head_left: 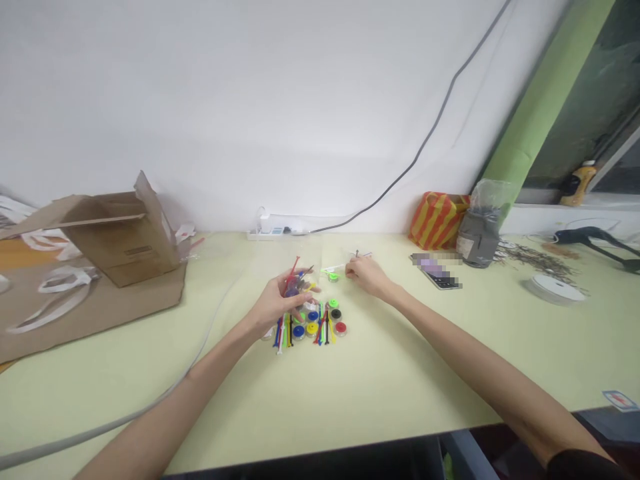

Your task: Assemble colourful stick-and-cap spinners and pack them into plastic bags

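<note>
- Pale green table [380,387] ran under a white wall, seen from the head view; a grey cable [425,147] slanted down the wall toward a power strip [275,227], well beyond both hands.
- Left hand [275,307] was curled, its fingers closed around a bunch of coloured parts [293,288], with a red stick [294,267] poking up past the fingertips.
- Pile of coloured sticks and round caps [310,327] lay on the table just below that hand, the nearest thing to it apart from the bunch; a red cap [341,328] sat at the pile's right end.
- Right hand [367,277] was bunched, fingertips down near the table; whether it pinched anything I could not tell.
- Green cap [333,277] and white stick [336,268] lay just left of those fingertips, between the two hands.
- Cardboard box [120,233] stood open far left of the left hand, on flattened cardboard [100,313].
- Striped bag [435,220], a wrapped grey tin [477,240] and a blurred handset [440,280] sat right of the right hand, with a white tape roll [554,289] farther right.
</note>
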Demonstrator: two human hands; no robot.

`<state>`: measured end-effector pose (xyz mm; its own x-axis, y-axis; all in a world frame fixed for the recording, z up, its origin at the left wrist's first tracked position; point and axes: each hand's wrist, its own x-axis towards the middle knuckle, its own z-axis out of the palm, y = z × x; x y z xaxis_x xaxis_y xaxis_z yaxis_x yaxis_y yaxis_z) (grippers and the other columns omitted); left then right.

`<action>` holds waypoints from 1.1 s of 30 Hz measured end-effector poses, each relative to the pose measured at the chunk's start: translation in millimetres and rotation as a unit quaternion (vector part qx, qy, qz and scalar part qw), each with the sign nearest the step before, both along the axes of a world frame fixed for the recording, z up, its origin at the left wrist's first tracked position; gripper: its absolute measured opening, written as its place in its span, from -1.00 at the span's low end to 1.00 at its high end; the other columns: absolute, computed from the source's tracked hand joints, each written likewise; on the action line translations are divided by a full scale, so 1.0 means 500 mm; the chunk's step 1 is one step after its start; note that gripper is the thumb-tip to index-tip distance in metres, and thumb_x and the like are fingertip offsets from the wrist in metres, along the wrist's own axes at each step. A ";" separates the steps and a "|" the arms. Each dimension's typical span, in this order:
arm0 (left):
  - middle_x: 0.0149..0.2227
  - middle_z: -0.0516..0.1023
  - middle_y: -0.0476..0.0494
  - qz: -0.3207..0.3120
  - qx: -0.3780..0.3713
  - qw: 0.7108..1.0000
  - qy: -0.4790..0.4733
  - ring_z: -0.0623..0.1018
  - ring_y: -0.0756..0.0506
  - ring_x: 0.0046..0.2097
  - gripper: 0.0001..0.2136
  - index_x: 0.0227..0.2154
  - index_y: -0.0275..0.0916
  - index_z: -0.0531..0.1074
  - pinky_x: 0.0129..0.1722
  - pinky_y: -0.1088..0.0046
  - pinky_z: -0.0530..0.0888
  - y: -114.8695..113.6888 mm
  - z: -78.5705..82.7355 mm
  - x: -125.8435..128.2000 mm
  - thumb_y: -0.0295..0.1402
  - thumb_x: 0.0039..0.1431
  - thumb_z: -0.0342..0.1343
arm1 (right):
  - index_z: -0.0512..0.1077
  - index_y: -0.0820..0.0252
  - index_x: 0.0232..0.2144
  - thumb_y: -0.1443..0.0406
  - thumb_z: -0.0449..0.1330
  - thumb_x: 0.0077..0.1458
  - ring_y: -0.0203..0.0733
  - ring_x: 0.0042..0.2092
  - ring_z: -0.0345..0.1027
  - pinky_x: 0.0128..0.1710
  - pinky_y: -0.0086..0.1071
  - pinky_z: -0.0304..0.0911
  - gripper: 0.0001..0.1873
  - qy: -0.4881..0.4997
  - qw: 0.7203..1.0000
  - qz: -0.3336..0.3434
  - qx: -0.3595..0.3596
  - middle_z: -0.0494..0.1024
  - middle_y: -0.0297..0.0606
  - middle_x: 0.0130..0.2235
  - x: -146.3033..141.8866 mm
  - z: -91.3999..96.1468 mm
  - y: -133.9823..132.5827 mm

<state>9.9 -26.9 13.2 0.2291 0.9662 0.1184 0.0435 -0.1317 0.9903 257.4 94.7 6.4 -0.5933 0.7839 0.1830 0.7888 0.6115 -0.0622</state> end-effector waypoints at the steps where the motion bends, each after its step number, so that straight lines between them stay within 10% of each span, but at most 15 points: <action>1: 0.01 0.58 -0.38 0.001 0.001 1.000 0.001 0.66 -0.26 -0.14 -0.36 0.18 -0.20 0.29 -0.54 0.45 0.62 0.000 0.000 0.001 -0.19 0.06 0.35 | 0.55 0.26 -0.28 0.47 0.10 0.29 -0.04 -0.04 0.37 -0.09 -0.33 0.11 -0.78 0.002 1.000 -0.004 0.000 0.57 -0.09 -0.19 0.002 -0.001 -0.001; 14: 0.00 0.58 -0.38 0.004 -0.001 1.000 0.001 0.66 -0.24 -0.16 -0.34 0.18 -0.22 0.30 -0.54 0.45 0.61 -0.001 0.000 0.000 -0.18 0.04 0.36 | 0.57 0.20 -0.29 0.38 0.23 0.22 -0.08 -0.17 0.46 -0.24 -0.37 0.15 -0.90 0.035 0.999 -0.040 0.002 0.62 -0.16 -0.23 0.000 0.010 -0.003; 23: -0.02 0.60 -0.39 -0.008 -0.018 1.000 0.004 0.66 -0.25 -0.16 -0.32 0.19 -0.22 0.30 -0.55 0.45 0.60 -0.001 -0.004 0.001 -0.21 0.01 0.39 | 0.57 0.16 -0.40 0.32 0.26 0.18 -0.15 -0.34 0.36 -0.27 -0.32 0.21 -0.88 0.326 0.934 0.007 0.146 0.57 -0.29 -0.38 0.065 0.196 -0.056; 28: -0.01 0.60 -0.38 -0.006 -0.009 1.000 0.026 0.66 -0.29 -0.13 -0.33 0.19 -0.20 0.29 -0.56 0.43 0.62 -0.001 0.004 -0.002 -0.20 0.03 0.38 | 0.57 0.11 -0.43 0.30 0.21 0.24 -0.04 -0.21 0.28 -0.19 -0.20 0.19 -0.80 0.242 0.935 0.168 0.198 0.53 -0.24 -0.35 0.025 0.296 -0.105; 33: -0.01 0.60 -0.40 -0.008 -0.009 1.000 0.028 0.67 -0.31 -0.15 -0.32 0.18 -0.22 0.29 -0.55 0.40 0.62 0.001 0.006 -0.003 -0.23 0.00 0.39 | 0.54 0.13 -0.45 0.38 0.11 0.29 0.02 -0.14 0.19 -0.14 -0.13 0.09 -0.70 0.116 0.940 0.229 0.224 0.45 -0.16 -0.31 -0.032 0.320 -0.106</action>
<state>8.6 -26.2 16.3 0.2497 0.9644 0.0875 0.0981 -0.1151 0.9885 241.4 41.7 166.5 -0.7533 0.2695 0.6000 0.4340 0.8891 0.1455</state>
